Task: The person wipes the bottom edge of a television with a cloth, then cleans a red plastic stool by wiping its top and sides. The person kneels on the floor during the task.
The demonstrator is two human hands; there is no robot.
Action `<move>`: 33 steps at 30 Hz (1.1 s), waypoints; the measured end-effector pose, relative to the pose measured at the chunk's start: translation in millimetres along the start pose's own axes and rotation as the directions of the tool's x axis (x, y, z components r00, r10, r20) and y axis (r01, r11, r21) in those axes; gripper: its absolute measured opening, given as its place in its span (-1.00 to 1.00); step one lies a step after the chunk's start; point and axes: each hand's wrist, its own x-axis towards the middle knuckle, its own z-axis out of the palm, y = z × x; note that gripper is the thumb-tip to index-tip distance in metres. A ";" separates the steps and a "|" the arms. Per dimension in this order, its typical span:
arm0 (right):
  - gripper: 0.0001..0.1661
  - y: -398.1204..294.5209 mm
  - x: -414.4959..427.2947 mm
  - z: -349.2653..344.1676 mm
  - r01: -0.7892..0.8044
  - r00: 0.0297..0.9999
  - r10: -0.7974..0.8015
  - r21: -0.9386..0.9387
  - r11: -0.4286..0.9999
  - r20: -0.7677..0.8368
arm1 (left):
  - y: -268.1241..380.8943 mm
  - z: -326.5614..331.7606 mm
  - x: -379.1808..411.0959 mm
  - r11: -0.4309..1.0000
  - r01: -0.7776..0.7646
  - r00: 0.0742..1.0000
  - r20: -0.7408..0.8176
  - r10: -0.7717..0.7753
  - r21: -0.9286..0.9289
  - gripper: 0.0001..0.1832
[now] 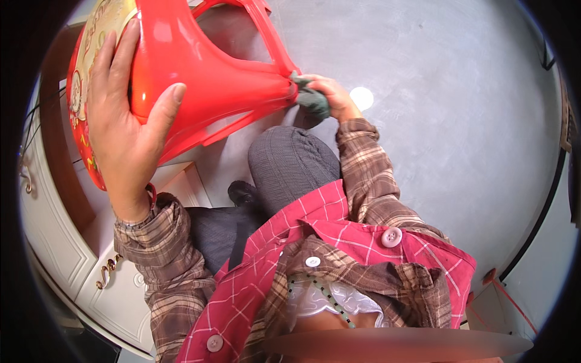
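Observation:
A red plastic stool, or possibly a small table, lies tipped on its side at the upper left, its printed yellow and red top facing left. My left hand is spread over the top's edge and holds it, thumb towards the legs. At the narrow far end of a leg, my right hand grips a bunched dark green cloth and presses it against the red plastic. Part of the stool runs beyond the picture's upper edge. My knee in grey trousers is just below the leg's end.
White cabinet fronts with curled metal handles curve along the left. A brown-edged opening with dark cables lies above them. Grey smooth floor stretches to the right, with a bright light reflection on it. A black strip edges the floor at the far right.

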 end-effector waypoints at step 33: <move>-0.58 22.6 38.7 -36.3 -0.284 0.910 -0.153 -0.847 0.450 -0.386 | -0.7 -4.8 0.1 0.992 0.015 1.000 -0.005 -0.016 -0.124 -0.26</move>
